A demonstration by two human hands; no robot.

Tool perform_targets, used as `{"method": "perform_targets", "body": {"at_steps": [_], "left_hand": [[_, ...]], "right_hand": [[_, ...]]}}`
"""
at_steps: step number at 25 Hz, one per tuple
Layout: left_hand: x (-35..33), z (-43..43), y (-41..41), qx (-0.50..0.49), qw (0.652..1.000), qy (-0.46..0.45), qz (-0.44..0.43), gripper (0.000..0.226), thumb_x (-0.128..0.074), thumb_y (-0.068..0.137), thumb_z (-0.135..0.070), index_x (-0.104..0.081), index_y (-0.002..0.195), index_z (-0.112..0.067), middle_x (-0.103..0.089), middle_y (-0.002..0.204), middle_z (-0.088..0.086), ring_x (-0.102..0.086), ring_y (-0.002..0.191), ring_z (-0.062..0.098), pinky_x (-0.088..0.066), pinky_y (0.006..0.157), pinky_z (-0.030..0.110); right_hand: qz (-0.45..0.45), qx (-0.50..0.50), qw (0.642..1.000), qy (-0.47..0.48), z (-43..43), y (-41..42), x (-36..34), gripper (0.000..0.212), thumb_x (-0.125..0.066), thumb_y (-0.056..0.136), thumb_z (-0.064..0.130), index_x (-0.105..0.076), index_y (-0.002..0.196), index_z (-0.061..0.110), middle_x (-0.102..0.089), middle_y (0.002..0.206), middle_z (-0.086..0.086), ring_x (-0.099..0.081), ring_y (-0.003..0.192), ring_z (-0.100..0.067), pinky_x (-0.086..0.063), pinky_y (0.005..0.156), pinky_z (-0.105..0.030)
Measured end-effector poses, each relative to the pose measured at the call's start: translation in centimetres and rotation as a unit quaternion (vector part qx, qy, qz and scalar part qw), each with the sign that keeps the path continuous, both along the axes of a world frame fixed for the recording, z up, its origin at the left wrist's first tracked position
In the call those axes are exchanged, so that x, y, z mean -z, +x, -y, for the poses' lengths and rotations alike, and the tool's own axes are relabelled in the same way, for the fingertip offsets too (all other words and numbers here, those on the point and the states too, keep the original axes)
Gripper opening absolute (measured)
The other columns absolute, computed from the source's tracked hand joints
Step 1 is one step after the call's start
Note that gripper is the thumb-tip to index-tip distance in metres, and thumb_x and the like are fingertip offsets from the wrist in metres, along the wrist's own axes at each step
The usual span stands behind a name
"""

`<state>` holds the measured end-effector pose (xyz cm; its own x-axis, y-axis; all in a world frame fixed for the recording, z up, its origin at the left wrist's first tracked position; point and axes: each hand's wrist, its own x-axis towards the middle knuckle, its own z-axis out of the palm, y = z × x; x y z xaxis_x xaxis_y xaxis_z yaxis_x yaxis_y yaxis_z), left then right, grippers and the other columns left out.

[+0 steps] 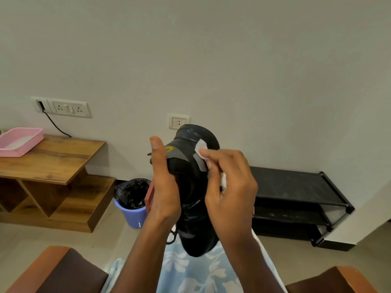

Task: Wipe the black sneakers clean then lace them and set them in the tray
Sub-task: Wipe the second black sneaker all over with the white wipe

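**Firm sole, soft upper: hold the one, wipe the other**

The black sneaker [191, 170] is up in the air in front of you, stood on end, with one end high and the other low over your lap [190, 275]. Your left hand [164, 185] grips it along one side, thumb pointing straight up against the upper; the fingers are hidden behind the shoe. Your right hand [230, 187] pinches a small white wipe [201, 147] and presses it on the upper end of the shoe, near a grey panel.

Expect the sneaker to be light enough for one hand, but uneven to hold. The sole should be stiff, while the upper probably gives under pressure. So brace it by the sole edge or the firm end, not by the soft collar, or it may fold away from the wipe as you rub. A damp wipe could leave the surface slick, so keep your holding fingers on dry parts.

A loose lace [172, 236] hangs at the lower end. It is limp and may snag, so keep it clear when you turn the shoe.

The pink tray [31, 142] sits well apart on the wooden desk [55, 159] to your left. I can see only one sneaker.
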<state>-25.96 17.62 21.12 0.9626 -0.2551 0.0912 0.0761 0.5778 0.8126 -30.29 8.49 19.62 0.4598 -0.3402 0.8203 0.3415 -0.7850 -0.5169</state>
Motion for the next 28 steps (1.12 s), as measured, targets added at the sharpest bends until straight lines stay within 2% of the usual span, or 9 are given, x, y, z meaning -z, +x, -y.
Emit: {"method": "perform_targets", "body": {"at_steps": [3,8,11,13,16,19,23,25,28], "left_hand": [[-0.4,-0.2,0.5,-0.011,0.998,-0.032,-0.052,0.094,-0.038,0.067,-0.080,-0.069,0.115,-0.006,-0.074,0.109,0.019,-0.071,0.105,0.029,-0.048,0.105,0.048],[-0.2,0.4,0.3,-0.003,0.997,-0.051,-0.057,0.094,-0.041,0.071,-0.081,-0.068,0.118,-0.003,-0.072,0.113,0.021,-0.069,0.109,0.031,-0.050,0.101,0.045],[0.2,0.5,0.3,-0.003,0.997,-0.065,-0.032,0.074,-0.037,0.082,-0.074,-0.072,0.092,-0.009,-0.074,0.086,0.009,-0.073,0.083,0.021,-0.059,0.077,0.031],[0.3,0.3,0.3,0.013,0.996,-0.083,-0.038,0.071,-0.036,0.082,-0.074,-0.072,0.074,-0.014,-0.068,0.068,0.004,-0.068,0.066,0.016,-0.057,0.064,0.026],[0.1,0.1,0.6,0.024,0.993,-0.089,-0.066,0.079,-0.040,0.075,-0.080,-0.077,0.087,-0.011,-0.069,0.078,0.010,-0.068,0.073,0.021,-0.058,0.073,0.032],[0.2,0.2,0.6,0.019,0.994,-0.077,-0.070,0.084,-0.035,0.083,-0.080,-0.068,0.103,-0.005,-0.067,0.084,0.012,-0.066,0.079,0.023,-0.053,0.080,0.036],[-0.1,-0.4,0.8,0.015,0.993,-0.078,-0.090,0.095,-0.033,0.081,-0.085,-0.074,0.110,-0.004,-0.070,0.115,0.021,-0.068,0.109,0.036,-0.051,0.100,0.050],[-0.5,-0.6,0.8,0.005,0.990,-0.089,-0.111,0.093,-0.035,0.081,-0.085,-0.076,0.107,-0.007,-0.073,0.112,0.019,-0.070,0.106,0.033,-0.054,0.097,0.048],[-0.7,-0.7,1.1,-0.024,0.979,-0.129,-0.157,0.082,-0.038,0.084,-0.081,-0.079,0.090,-0.010,-0.078,0.094,0.013,-0.076,0.085,0.025,-0.061,0.074,0.037]], "right_hand": [[0.015,0.000,1.000,0.020,0.0,-0.4,2.6,0.023,-0.065,0.090,-0.009,-0.075,0.106,0.004,-0.066,0.101,-0.006,-0.065,0.099,-0.018,-0.055,0.083,-0.025],[0.005,-0.023,0.999,0.032,-0.4,0.3,0.0,0.020,-0.064,0.093,-0.004,-0.076,0.104,0.008,-0.067,0.099,-0.002,-0.065,0.097,-0.014,-0.050,0.083,-0.016],[-0.019,-0.051,0.998,-0.029,-1.3,-0.4,-1.3,0.022,-0.066,0.091,-0.002,-0.077,0.103,0.012,-0.068,0.101,0.002,-0.060,0.099,-0.008,-0.048,0.088,-0.015],[-0.041,-0.073,0.995,-0.061,-1.8,-1.3,-0.8,0.021,-0.066,0.090,0.000,-0.078,0.103,0.013,-0.070,0.101,0.002,-0.059,0.098,-0.006,-0.044,0.090,-0.010],[-0.046,-0.073,0.994,-0.064,-1.6,-1.7,0.2,0.022,-0.069,0.088,-0.001,-0.078,0.104,0.013,-0.070,0.101,0.001,-0.061,0.097,-0.006,-0.044,0.090,-0.008],[-0.019,-0.060,0.998,-0.018,-1.1,-0.7,0.0,0.022,-0.071,0.088,-0.003,-0.077,0.105,0.010,-0.066,0.102,-0.001,-0.058,0.099,-0.002,-0.047,0.088,-0.012],[-0.025,-0.132,0.989,0.054,-0.6,-0.8,0.4,0.016,-0.073,0.089,0.004,-0.073,0.105,0.008,-0.065,0.098,0.003,-0.062,0.094,-0.012,-0.051,0.079,-0.021],[-0.041,-0.126,0.991,0.037,-1.0,-1.7,1.9,0.010,-0.074,0.089,0.006,-0.073,0.099,0.008,-0.066,0.094,0.002,-0.063,0.092,-0.014,-0.050,0.078,-0.020],[-0.051,-0.094,0.994,-0.010,-2.0,-2.4,3.8,0.008,-0.070,0.091,0.010,-0.075,0.097,0.010,-0.069,0.094,0.002,-0.062,0.091,-0.010,-0.048,0.081,-0.015]]}}
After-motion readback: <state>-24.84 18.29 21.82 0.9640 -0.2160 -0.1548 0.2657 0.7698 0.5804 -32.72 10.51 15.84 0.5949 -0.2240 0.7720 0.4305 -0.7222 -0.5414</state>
